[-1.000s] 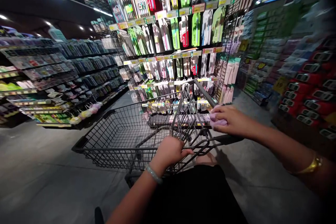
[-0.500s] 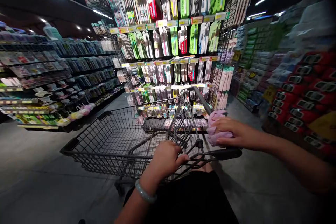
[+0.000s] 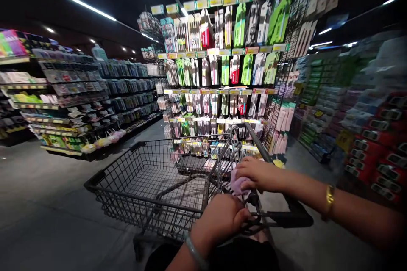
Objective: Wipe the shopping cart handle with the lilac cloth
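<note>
A black wire shopping cart [image 3: 149, 178] stands in front of me in a store aisle, its basket bare. My left hand [image 3: 222, 219] is closed around the wire frame at the cart's near end, a pale bracelet on its wrist. My right hand [image 3: 259, 174] presses a small lilac cloth [image 3: 237, 185] against the cart's child-seat frame, fingers curled over it. A gold bangle sits on that wrist.
A tall end rack [image 3: 229, 72] of hanging packaged goods rises just beyond the cart. Long shelves [image 3: 73, 101] of products run along the left. Stacked packs [image 3: 372, 127] line the right. Grey floor [image 3: 47, 203] spreads to the left.
The view has tilted up and the cart has swung slightly. My right hand slid the lilac cloth from the handle's far side inward, nearer my left hand.
</note>
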The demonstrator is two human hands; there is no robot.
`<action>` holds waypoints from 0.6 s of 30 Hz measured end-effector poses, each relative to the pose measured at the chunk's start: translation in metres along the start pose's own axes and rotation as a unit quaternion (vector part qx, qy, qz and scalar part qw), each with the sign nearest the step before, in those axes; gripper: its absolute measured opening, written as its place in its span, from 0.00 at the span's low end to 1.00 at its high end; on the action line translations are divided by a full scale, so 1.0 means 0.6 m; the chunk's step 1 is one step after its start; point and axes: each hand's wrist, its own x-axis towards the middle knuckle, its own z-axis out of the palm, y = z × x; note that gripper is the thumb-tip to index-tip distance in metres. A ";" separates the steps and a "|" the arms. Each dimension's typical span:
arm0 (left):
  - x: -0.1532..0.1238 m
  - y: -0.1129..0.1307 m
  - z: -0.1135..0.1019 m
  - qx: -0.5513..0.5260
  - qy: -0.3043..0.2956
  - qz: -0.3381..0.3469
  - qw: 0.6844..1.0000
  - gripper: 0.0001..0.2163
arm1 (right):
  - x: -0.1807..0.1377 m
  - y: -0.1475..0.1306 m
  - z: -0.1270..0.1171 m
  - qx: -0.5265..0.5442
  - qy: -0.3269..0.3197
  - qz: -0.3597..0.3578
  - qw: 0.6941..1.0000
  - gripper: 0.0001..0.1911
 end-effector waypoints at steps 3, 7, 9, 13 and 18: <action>0.000 0.003 0.000 0.006 -0.008 -0.011 1.000 0.33 | 0.030 0.013 0.011 -0.084 0.023 0.079 0.993 0.15; -0.002 0.004 0.004 0.028 -0.009 -0.016 0.999 0.35 | 0.051 -0.005 0.029 -0.093 -0.034 0.029 0.995 0.12; -0.004 0.005 0.004 0.030 -0.010 -0.018 0.999 0.36 | 0.061 -0.006 0.032 -0.081 -0.076 -0.011 0.994 0.12; -0.003 0.010 -0.004 0.004 -0.028 -0.034 0.999 0.35 | 0.086 0.017 0.022 -0.154 -0.032 0.038 0.987 0.10; -0.004 0.016 -0.012 -0.030 -0.019 -0.048 0.998 0.32 | 0.086 0.006 0.028 -0.160 -0.036 0.038 0.986 0.11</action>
